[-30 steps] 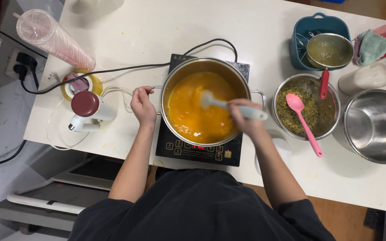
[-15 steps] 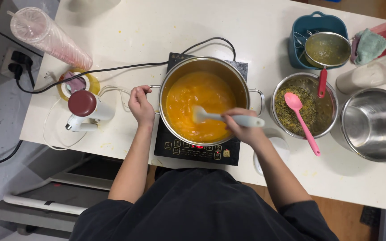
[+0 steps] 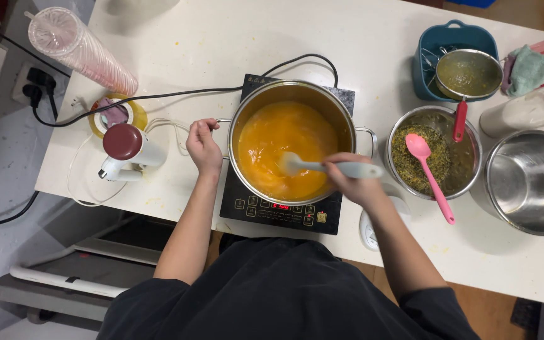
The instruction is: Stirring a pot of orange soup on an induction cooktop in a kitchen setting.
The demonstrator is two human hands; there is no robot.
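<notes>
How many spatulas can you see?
2: a pale spatula gripped by the right hand in the pot of orange liquid, and a pink spatula resting in the steel bowl beside it.

At the centre of the frame, the left hand (image 3: 203,146) grips a steel pot's (image 3: 347,116) handle. The right hand (image 3: 352,179) holds a pale spatula (image 3: 322,167) in orange liquid (image 3: 278,138).

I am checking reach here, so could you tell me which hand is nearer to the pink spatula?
Right. The right hand holds a pale spatula beside the pink spatula; the left hand is across the pot.
</notes>
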